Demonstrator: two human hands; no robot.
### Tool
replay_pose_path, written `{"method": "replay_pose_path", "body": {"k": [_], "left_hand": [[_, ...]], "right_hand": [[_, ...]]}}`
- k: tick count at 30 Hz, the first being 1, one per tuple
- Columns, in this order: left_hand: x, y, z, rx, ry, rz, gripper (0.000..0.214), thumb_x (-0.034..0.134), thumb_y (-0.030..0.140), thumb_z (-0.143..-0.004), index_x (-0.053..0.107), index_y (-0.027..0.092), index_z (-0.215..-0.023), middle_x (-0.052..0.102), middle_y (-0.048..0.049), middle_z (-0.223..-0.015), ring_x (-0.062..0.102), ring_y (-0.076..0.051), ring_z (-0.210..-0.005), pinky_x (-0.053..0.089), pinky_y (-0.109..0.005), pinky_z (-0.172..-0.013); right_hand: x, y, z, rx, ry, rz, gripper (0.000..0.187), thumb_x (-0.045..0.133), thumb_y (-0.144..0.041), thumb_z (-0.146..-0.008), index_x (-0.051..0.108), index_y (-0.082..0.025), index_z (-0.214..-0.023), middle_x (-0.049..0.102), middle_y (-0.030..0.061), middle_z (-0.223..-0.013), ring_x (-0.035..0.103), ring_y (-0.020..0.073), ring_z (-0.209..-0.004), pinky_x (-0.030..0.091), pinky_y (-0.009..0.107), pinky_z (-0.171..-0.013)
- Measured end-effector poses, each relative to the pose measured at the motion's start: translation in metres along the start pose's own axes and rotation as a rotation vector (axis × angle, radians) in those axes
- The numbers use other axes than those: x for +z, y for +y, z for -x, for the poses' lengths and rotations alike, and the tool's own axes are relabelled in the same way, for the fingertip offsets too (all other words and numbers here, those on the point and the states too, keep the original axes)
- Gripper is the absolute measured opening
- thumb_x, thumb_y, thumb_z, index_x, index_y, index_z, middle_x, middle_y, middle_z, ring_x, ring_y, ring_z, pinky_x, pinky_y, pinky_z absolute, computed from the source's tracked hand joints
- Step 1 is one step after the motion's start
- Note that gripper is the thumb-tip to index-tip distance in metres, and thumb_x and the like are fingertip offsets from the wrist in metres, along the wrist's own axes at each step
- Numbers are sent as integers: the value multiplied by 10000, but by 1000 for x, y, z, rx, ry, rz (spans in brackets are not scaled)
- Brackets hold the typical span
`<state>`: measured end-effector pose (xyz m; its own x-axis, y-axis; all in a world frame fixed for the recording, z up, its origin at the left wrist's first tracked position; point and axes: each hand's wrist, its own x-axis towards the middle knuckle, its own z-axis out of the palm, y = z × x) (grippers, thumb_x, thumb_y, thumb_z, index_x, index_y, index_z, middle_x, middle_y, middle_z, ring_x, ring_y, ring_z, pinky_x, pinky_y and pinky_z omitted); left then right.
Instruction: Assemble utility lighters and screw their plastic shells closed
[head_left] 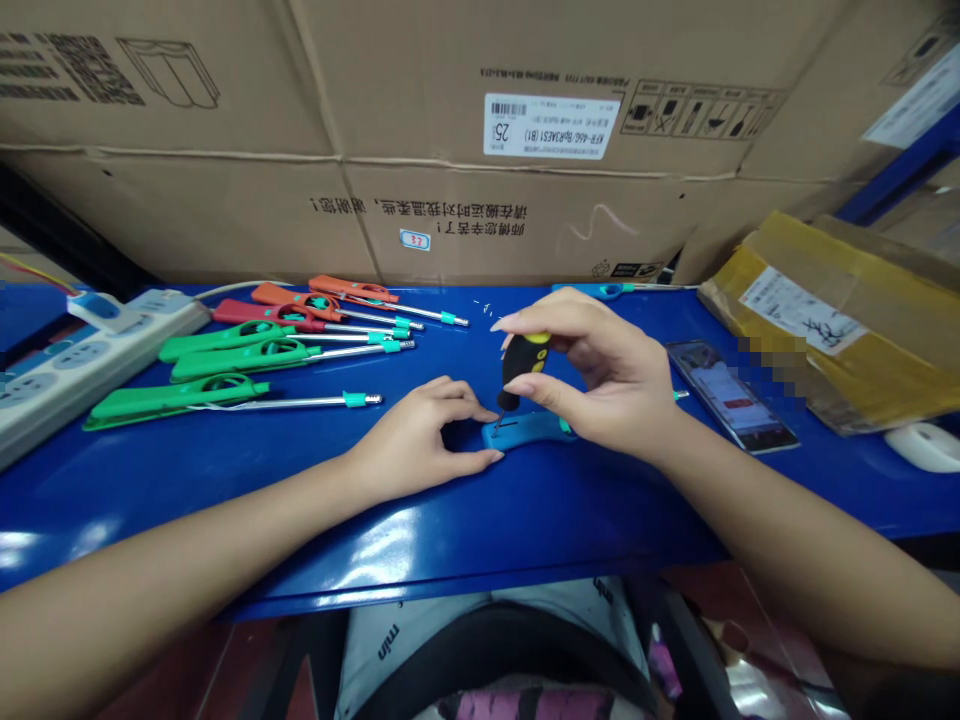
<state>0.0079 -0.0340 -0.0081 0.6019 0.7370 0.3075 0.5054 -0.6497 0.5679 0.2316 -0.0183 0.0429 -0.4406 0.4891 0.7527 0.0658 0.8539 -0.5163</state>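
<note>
A blue long-necked lighter (pixel 529 431) lies flat on the blue tabletop, its far part hidden behind my right hand. My left hand (pixel 431 435) grips the lighter's handle end between thumb and fingers. In my right hand (pixel 600 375) is a short screwdriver (pixel 523 368) with a black and yellow handle, pinched between thumb and fingers. The screwdriver slants slightly, and its tip meets the handle end of the lighter. To the left rest several green lighters (pixel 176 398), a red lighter (pixel 270 315) and orange lighters (pixel 352 290) with metal necks.
A white power strip (pixel 90 350) runs along the left. Behind stands a large cardboard box (pixel 420 120). Another blue lighter (pixel 600 290) lies at the back. On the right are a phone (pixel 731 395), a yellow-taped package (pixel 847 310) and a white mouse (pixel 926 447).
</note>
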Motion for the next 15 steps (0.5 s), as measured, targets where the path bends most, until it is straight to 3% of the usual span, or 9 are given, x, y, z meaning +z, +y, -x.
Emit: {"method": "replay_pose_path", "body": {"k": [6,15], "left_hand": [[1,1,1,-15,8,22,231,775,367,-828,748,206,-992,720,-48,-1003,665,-238,-974,529,-394,-918],[-1,3,0,-30,-16,-34,249,798,370,-794,751,206,-976,698,-35,-938,653,-225,-890,529,-364,-826]], "right_hand": [[2,-6,3,68,-79,-140,388,600,-217,-978,606,-257,-1363,682,74,-1309,701,223,-1137,602,423,-979],[7,-4,3,43,61,-104,372,788,-212,-848,677,-229,-1203,702,47,-1169,709,183,-992,636,339,-888]]}}
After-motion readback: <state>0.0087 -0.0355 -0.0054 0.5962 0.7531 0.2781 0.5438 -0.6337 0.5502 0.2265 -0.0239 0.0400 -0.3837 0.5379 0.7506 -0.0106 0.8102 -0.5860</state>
